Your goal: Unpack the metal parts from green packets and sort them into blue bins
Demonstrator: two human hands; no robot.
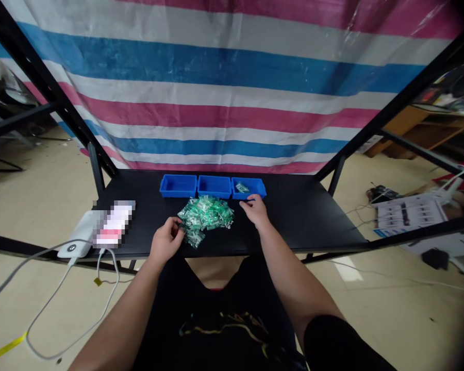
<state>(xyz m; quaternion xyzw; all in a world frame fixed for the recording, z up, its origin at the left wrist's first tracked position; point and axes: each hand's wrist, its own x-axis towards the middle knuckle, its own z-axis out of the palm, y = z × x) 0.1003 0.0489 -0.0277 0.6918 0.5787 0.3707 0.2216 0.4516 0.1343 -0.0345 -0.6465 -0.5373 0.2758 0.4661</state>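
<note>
Left hand (167, 238) at left edge of packets (208, 211), right hand (256, 210) by right bin (256, 185), can't tell if either pinches anything.

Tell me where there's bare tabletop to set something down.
Widest: the black tabletop between the right hand and the table's right edge. A narrower strip lies between the phone and the left hand. The middle is crowded: green packets heaped before the blue bins, between both hands.

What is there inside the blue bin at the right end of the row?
Inside the right blue bin lie some small greenish packets, too unclear to count. The bottom beneath them is covered, and the right hand hides part of the near wall.
</note>
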